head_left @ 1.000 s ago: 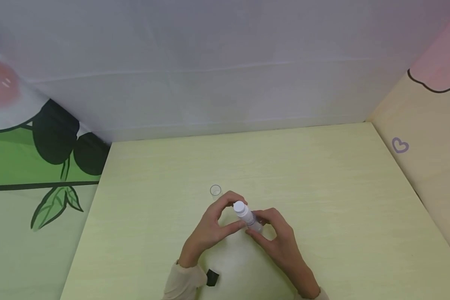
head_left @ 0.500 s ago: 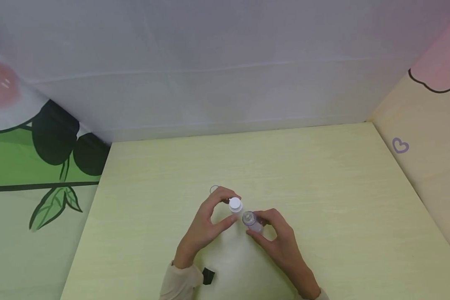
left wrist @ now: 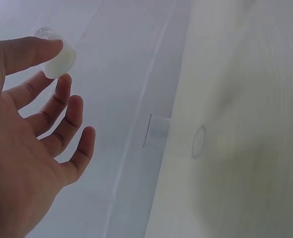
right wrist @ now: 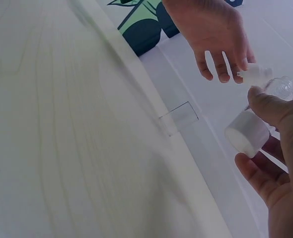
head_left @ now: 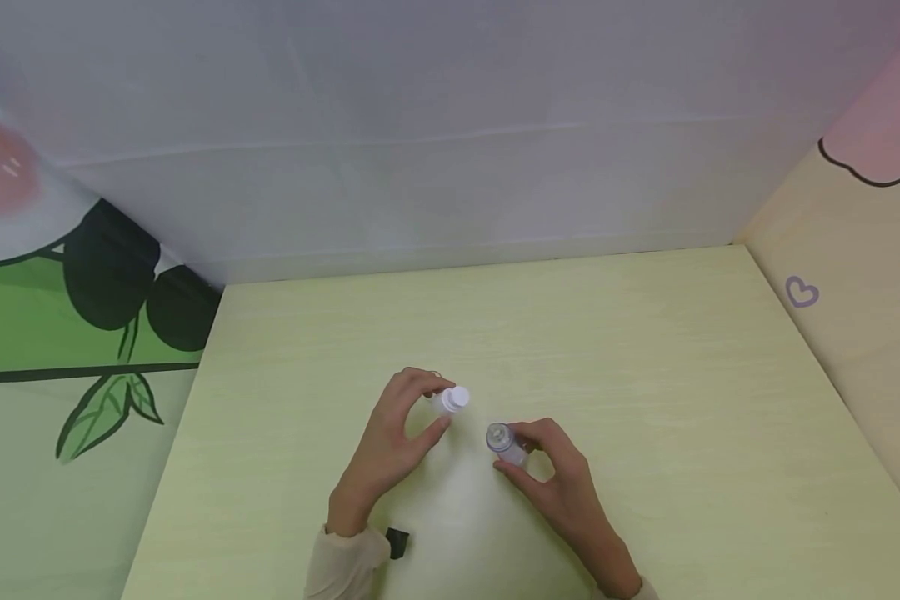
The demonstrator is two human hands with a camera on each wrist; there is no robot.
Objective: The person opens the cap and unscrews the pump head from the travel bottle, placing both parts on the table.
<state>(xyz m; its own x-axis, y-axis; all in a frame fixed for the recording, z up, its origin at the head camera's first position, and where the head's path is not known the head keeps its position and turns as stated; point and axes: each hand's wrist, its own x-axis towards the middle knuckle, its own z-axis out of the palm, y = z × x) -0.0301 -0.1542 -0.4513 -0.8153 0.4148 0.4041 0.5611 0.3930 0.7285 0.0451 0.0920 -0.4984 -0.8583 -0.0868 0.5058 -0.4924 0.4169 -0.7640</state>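
My left hand (head_left: 384, 437) pinches a white pump top (head_left: 456, 399) between thumb and fingertips, its round end tilted to the right. In the left wrist view the other fingers are spread loosely below the pump top (left wrist: 59, 57). My right hand (head_left: 558, 468) holds a small clear bottle (head_left: 507, 446) by its sides, its uncovered mouth facing up. The right wrist view shows the white base of the bottle (right wrist: 247, 133) between thumb and fingers. The two parts are apart, with a short gap between them.
A clear cylindrical cap (left wrist: 159, 131) stands on the pale wood-grain table (head_left: 607, 333), mostly hidden behind my left hand in the head view. A black piece (head_left: 397, 543) sits at the left sleeve cuff. A grey-white cloth wall (head_left: 450, 200) rises behind the table.
The pump top has come off the bottle and moved left and slightly away with my left hand. My right hand with the bottle has stayed nearly still.
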